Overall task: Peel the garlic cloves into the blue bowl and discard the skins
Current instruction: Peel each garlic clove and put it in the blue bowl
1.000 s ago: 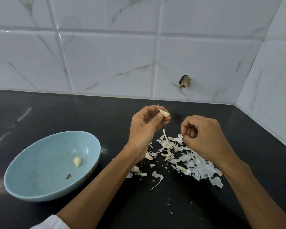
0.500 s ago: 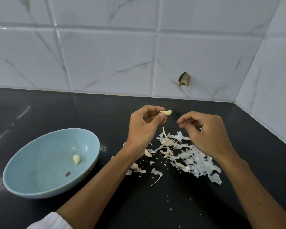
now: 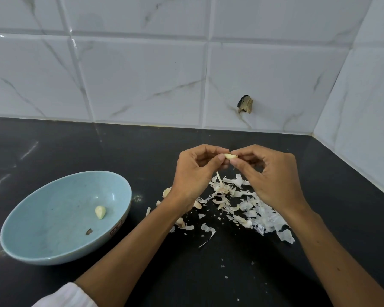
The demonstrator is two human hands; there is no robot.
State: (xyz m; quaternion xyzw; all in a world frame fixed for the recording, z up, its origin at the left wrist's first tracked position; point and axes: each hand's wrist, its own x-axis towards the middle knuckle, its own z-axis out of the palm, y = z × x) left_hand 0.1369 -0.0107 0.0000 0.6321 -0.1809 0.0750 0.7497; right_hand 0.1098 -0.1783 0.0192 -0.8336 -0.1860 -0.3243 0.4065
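Peeling over a glossy black stone counter (image 3: 53, 151), round pale-blue speckled bowl (image 3: 42, 218) at left.
Left hand (image 3: 193, 178) and right hand (image 3: 273, 178) meet, curled fingers pinching one small cream garlic clove (image 3: 230, 156) above papery white skin scraps (image 3: 242, 202); smooth peeled clove (image 3: 100, 212) lies in the bowl.

Place: a home kitchen.
Counter: a dark stone worktop (image 3: 275, 273) ran into a corner.
Walls: white marbled tiles (image 3: 142, 80) stood behind.
Food prep: garlic skins (image 3: 248, 207) and a blue bowl (image 3: 42, 251) lay there.
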